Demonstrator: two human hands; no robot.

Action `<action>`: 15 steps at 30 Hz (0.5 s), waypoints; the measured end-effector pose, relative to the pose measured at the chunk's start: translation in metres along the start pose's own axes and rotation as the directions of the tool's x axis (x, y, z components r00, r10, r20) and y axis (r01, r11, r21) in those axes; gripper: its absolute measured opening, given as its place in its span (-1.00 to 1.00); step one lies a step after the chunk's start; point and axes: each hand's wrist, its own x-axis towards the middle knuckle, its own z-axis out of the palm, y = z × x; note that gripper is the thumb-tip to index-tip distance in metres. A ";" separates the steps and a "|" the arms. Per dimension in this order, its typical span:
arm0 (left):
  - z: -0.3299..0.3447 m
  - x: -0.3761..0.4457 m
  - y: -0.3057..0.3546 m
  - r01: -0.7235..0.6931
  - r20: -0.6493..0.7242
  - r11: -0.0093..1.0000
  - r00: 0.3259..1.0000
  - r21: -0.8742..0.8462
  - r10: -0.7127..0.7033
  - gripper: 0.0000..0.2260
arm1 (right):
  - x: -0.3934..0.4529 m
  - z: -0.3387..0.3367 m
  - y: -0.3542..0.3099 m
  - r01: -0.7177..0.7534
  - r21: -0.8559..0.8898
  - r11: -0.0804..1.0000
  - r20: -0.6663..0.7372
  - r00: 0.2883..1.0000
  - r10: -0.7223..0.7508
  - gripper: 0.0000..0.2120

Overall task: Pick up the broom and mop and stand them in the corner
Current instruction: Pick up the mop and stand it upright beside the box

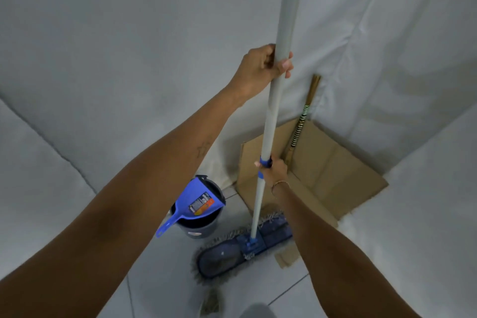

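The mop (273,100) has a long grey pole and a flat blue fringed head (240,245) resting on the tiled floor. My left hand (260,67) grips the pole high up. My right hand (275,170) grips it lower, at a blue collar. The pole stands almost upright in front of the corner. The broom (300,121), with a striped wooden handle, leans upright in the corner, its lower end on flattened cardboard (335,175).
A dark bucket (198,224) with a blue dustpan (196,201) resting in it stands on the floor left of the mop head. White sheeting covers both walls. A small cardboard scrap (286,258) lies right of the mop head.
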 end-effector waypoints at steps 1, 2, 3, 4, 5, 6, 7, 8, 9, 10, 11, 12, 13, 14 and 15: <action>0.013 0.016 -0.003 0.003 -0.009 1.000 1.000 -0.002 -0.003 -0.74 | 0.016 -0.015 0.002 0.004 -0.010 1.000 0.001 1.000 -0.004 -0.70; 0.022 0.028 -0.004 -0.001 -0.016 1.000 1.000 -0.001 0.001 -0.74 | 0.029 -0.025 0.004 0.004 -0.020 1.000 0.010 1.000 -0.004 -0.70; 0.033 0.039 -0.006 -0.004 -0.016 1.000 1.000 -0.002 0.004 -0.74 | 0.043 -0.034 0.008 -0.003 -0.028 1.000 0.016 1.000 0.004 -0.70; 0.041 0.048 -0.010 0.002 -0.011 1.000 1.000 -0.007 -0.002 -0.75 | 0.053 -0.041 0.011 -0.005 -0.023 1.000 0.021 1.000 0.005 -0.70; 0.047 0.059 -0.016 0.003 -0.006 1.000 1.000 -0.006 -0.003 -0.75 | 0.064 -0.048 0.013 -0.010 -0.011 1.000 0.023 1.000 0.010 -0.70; 0.058 0.076 -0.023 0.000 -0.010 1.000 1.000 -0.007 0.000 -0.76 | 0.083 -0.061 0.017 -0.007 -0.008 1.000 0.029 1.000 0.008 -0.71; 0.067 0.090 -0.030 -0.003 -0.011 1.000 1.000 -0.011 0.003 -0.78 | 0.100 -0.069 0.022 0.002 -0.008 1.000 0.043 0.999 -0.002 -0.71; 0.082 0.106 -0.040 0.009 -0.023 1.000 1.000 -0.015 -0.010 -0.80 | 0.122 -0.082 0.030 0.001 -0.011 1.000 0.067 0.998 0.000 -0.71; 0.088 0.116 -0.046 0.011 -0.024 1.000 1.000 -0.013 -0.011 -0.81 | 0.135 -0.087 0.035 0.001 -0.003 1.000 0.080 0.997 -0.001 -0.71; 0.097 0.127 -0.053 0.014 -0.032 1.000 0.999 -0.003 -0.014 -0.81 | 0.148 -0.093 0.040 -0.008 0.005 1.000 0.089 0.996 0.008 -0.71; 0.111 0.144 -0.061 0.027 -0.050 1.000 0.998 -0.005 -0.027 -0.81 | 0.169 -0.105 0.048 -0.012 -0.003 1.000 0.103 0.995 0.013 -0.71; 0.124 0.157 -0.067 0.041 -0.045 0.999 0.998 0.009 -0.040 -0.81 | 0.184 -0.113 0.054 -0.027 0.004 1.000 0.100 0.995 0.026 -0.72; 0.134 0.169 -0.075 0.045 -0.036 0.999 0.998 0.027 -0.044 -0.81 | 0.199 -0.120 0.061 -0.040 0.006 0.999 0.097 0.994 0.039 -0.71; 0.143 0.180 -0.083 0.053 -0.036 0.997 0.998 0.050 -0.051 -0.80 | 0.213 -0.126 0.068 -0.049 0.000 0.999 0.112 0.993 0.049 -0.71; 0.152 0.191 -0.092 0.066 -0.051 0.996 0.997 0.064 -0.063 -0.80 | 0.228 -0.132 0.075 -0.051 -0.010 0.999 0.133 0.990 0.052 -0.71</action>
